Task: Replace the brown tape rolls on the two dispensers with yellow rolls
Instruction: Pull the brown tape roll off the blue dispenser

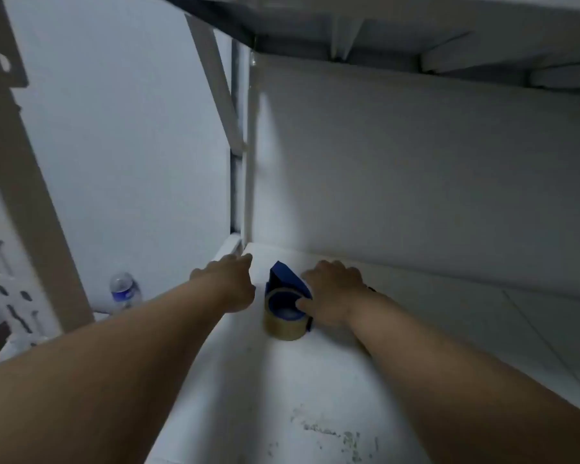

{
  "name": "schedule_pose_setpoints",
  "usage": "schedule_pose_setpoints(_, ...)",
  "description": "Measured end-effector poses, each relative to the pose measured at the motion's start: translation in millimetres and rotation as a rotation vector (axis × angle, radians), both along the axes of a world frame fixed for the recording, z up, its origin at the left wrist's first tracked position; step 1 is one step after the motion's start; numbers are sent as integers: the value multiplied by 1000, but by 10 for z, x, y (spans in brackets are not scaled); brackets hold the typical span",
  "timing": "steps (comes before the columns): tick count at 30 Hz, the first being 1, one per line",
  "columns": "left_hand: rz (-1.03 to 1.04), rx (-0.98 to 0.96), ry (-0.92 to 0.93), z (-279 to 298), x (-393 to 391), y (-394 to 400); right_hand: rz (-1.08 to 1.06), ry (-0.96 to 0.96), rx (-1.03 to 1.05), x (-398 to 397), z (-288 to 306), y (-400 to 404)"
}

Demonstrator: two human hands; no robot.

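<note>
A blue tape dispenser (283,279) lies on its side on the white table (248,396), close to the back panel. A brown tape roll (283,328) sits on its blue hub. My right hand (332,296) rests on the dispenser's right side, thumb pressed on the hub and fingers over the body. My left hand (231,283) hovers just left of the dispenser with fingers spread, holding nothing. The picture is blurred. No yellow roll and no second dispenser are in view.
A white back panel (416,179) rises behind the table, under a shelf (382,28). A water bottle (124,289) stands at the left beside a slotted metal upright (31,195). Dark scuff marks (332,433) mark the table's near part.
</note>
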State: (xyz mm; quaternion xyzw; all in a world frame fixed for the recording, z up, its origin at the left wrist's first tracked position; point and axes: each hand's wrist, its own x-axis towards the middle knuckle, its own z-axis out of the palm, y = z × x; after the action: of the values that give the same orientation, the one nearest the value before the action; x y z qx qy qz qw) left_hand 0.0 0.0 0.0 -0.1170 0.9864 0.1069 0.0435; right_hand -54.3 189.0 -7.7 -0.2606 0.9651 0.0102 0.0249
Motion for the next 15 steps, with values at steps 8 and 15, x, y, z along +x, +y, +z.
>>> schedule_pose_setpoints(8, 191, 304, 30, -305, 293, -89, 131, 11, 197, 121, -572, -324)
schedule_pose_setpoints(15, 461, 1017, 26, -583, 586, 64, 203, 107, -73, 385, -618, -334)
